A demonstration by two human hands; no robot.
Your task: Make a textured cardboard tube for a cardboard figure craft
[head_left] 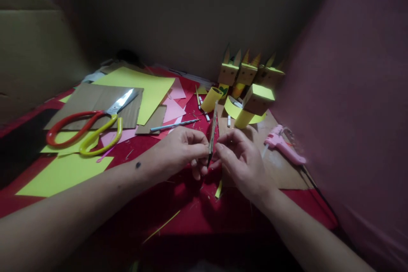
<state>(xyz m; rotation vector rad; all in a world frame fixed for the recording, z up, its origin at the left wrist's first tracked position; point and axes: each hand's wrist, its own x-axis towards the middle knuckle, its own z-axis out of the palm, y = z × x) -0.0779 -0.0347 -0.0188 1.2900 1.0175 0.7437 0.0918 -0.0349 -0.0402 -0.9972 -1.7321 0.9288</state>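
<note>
My left hand (194, 148) pinches a thin piece of cardboard (213, 129) between thumb and fingers, holding it upright and nearly edge-on to me. From the other side my right hand (239, 155) closes in with curled fingers; its thumb and fingertips meet the cardboard near its lower end. The lower fingertips are partly hidden. Just beyond the hands stand a rolled yellow paper tube (212, 100) and a small cardboard box figure with a yellow top (259, 98). A yellow paper strip (218, 189) lies below the hands.
Large scissors (102, 123) with red and yellow handles rest on cardboard at left, among yellow (66, 174) and pink paper. A blue pencil (175, 125) lies nearby. Several eared box figures (228, 72) stand at back. A pink glue gun (283, 144) sits on cardboard at right, its cord trailing.
</note>
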